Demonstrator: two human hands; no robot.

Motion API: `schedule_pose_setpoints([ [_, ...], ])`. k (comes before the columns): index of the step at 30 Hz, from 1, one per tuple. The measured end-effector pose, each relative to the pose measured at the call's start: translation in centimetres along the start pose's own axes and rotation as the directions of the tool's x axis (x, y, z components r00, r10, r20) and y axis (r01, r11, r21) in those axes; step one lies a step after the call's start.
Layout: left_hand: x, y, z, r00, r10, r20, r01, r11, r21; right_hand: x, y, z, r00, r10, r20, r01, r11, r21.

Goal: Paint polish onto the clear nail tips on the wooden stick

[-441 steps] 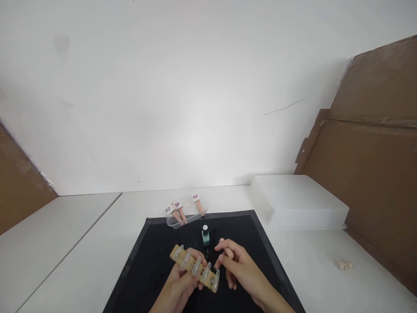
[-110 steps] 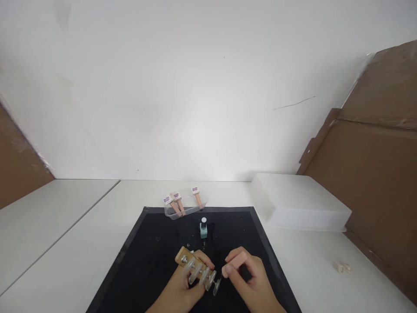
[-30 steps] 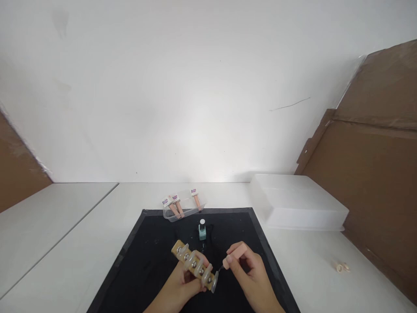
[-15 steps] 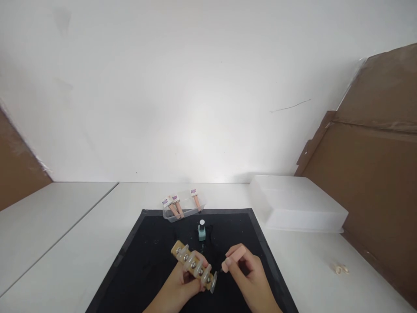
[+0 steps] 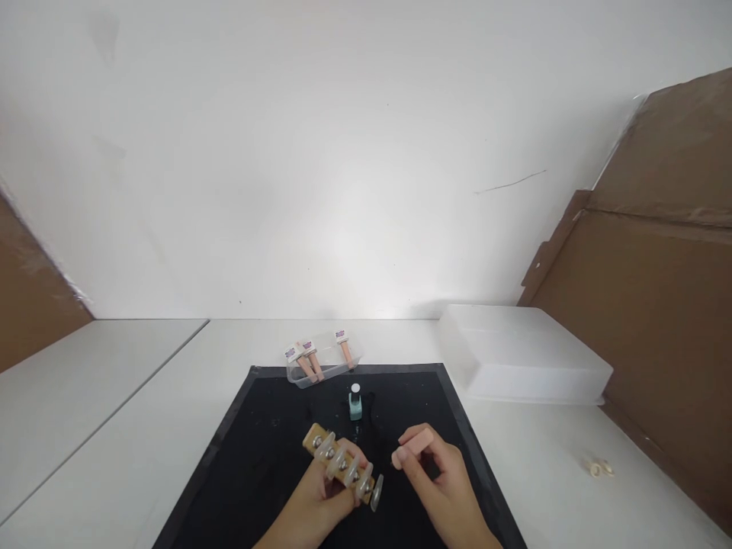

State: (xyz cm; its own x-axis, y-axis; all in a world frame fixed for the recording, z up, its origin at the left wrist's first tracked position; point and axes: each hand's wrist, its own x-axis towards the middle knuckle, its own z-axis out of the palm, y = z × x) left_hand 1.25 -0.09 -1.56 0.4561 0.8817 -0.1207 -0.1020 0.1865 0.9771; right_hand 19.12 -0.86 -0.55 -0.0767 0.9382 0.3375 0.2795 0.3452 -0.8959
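left grip curled round wooden bar; right grip pinches pink handle

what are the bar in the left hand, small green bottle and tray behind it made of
Bar in the left hand: probably wood, smooth, from its tan surface.
Small green bottle: glass or hard plastic, too small to tell which, seemingly glossy.
Tray: likely thin plastic, glossy, by its see-through walls and bright rim.

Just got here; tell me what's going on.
A person's left hand holds a wooden strip bearing clear nail tips. The right hand pinches a pink handle, apart from the nail tips. Beyond, a teal nail polish bottle stands on the black mat; a clear tray of labelled pink sticks sits at its far edge.
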Motion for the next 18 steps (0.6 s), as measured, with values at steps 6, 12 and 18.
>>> schedule_pose_setpoints([
  [6,-0.02,-0.02,-0.07,1.000,0.007,0.008,-0.007,1.000,0.018,-0.46,-0.24,0.16,0.986,-0.079,0.145,0.070,0.996,0.063],
  [12,0.06,-0.08,0.06,0.999,0.023,0.023,-0.024,0.999,0.025,-0.21,-0.19,0.32,0.992,-0.029,0.127,0.026,0.999,0.025],
  [18,-0.18,-0.11,0.05,1.000,0.006,0.023,-0.006,1.000,0.027,-0.12,0.11,0.16,0.999,-0.014,0.034,0.014,1.000,0.011],
])
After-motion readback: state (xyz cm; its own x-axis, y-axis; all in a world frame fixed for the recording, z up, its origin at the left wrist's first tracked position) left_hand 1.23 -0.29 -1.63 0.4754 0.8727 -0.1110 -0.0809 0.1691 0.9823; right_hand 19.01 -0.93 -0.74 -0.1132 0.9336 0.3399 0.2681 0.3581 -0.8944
